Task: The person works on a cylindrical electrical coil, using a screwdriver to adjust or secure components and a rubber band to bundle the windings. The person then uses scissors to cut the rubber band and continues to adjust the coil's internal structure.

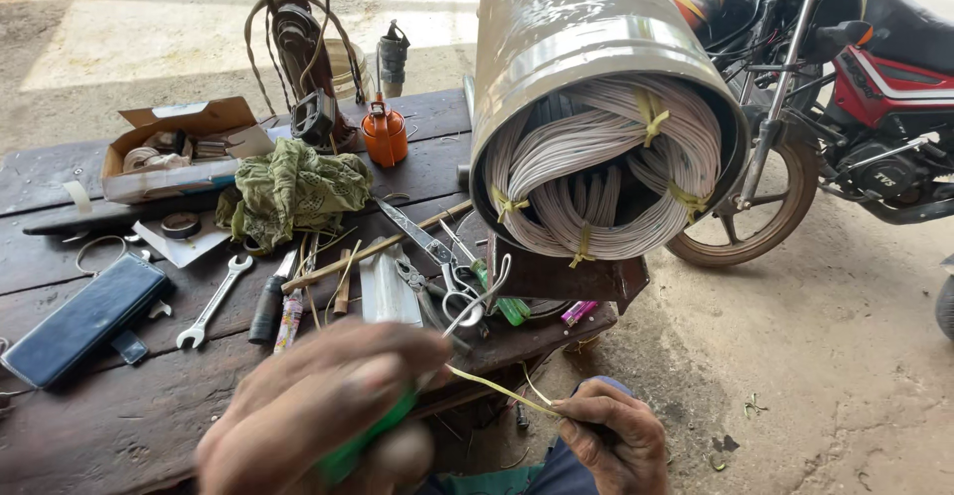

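My left hand (pixel 318 411) is blurred in the foreground, closed round a green-handled tool (pixel 363 445) whose bent metal hook (pixel 477 301) points up toward the motor. My right hand (pixel 611 435) pinches one end of a thin yellow strip (pixel 497 386) that runs back toward the left hand. Above both hands stands a steel motor stator housing (pixel 586 48), open end toward me, filled with white winding wire (pixel 596 172) bound by yellow ties (pixel 651 117).
The dark wooden bench (pixel 109 425) carries a phone (pixel 84 318), spanner (pixel 214 301), scissors (pixel 432 251), wooden sticks, a green cloth (pixel 293 189), an orange oil can (pixel 385 132) and a cardboard box (pixel 179 147). A red-and-black motorcycle (pixel 855 87) is parked at right on the concrete.
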Available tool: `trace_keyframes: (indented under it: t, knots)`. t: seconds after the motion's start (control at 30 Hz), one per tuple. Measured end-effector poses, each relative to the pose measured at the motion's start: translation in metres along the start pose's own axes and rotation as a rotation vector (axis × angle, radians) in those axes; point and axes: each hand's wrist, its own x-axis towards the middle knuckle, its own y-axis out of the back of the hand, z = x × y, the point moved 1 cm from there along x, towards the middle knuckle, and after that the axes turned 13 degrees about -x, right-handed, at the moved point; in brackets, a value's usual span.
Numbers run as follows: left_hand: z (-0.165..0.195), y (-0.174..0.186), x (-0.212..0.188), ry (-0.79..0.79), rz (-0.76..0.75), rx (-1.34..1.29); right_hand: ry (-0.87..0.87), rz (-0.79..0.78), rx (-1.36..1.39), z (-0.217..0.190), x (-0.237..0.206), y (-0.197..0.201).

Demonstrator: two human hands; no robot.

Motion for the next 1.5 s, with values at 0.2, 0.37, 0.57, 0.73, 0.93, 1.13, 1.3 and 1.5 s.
trace_keyframes:
  t: [0.2,0.37,0.57,0.73,0.93,1.13,1.3,1.5]
  knots:
    - [0.007,0.0,0.067,-0.448,-0.508,0.346,0.034,0.001,-0.012,-0.002,-0.003,-0.003]
    - [0.033,-0.014,0.095,-0.409,-0.69,0.512,0.09,-0.02,-0.093,-0.02,0.002,0.005]
    - [0.052,-0.033,0.102,-0.425,-0.859,0.608,0.33,0.24,-0.263,-0.072,0.026,0.009]
    - [0.043,-0.039,0.102,-0.396,-0.93,0.7,0.419,0.281,-0.46,-0.126,0.038,0.045]
    - [0.025,-0.026,0.086,-0.552,-0.757,0.702,0.429,0.505,-0.639,-0.15,0.047,0.061]
    - [-0.008,-0.013,0.062,-0.7,-0.676,0.601,0.38,0.462,-0.581,-0.172,0.069,0.042]
    - [-0.023,-0.009,0.051,-0.624,-0.683,0.634,0.375,0.517,-0.389,-0.163,0.084,0.029]
    - [-0.011,-0.002,0.06,-0.506,-0.738,0.574,0.32,0.605,-0.201,-0.144,0.087,0.032]
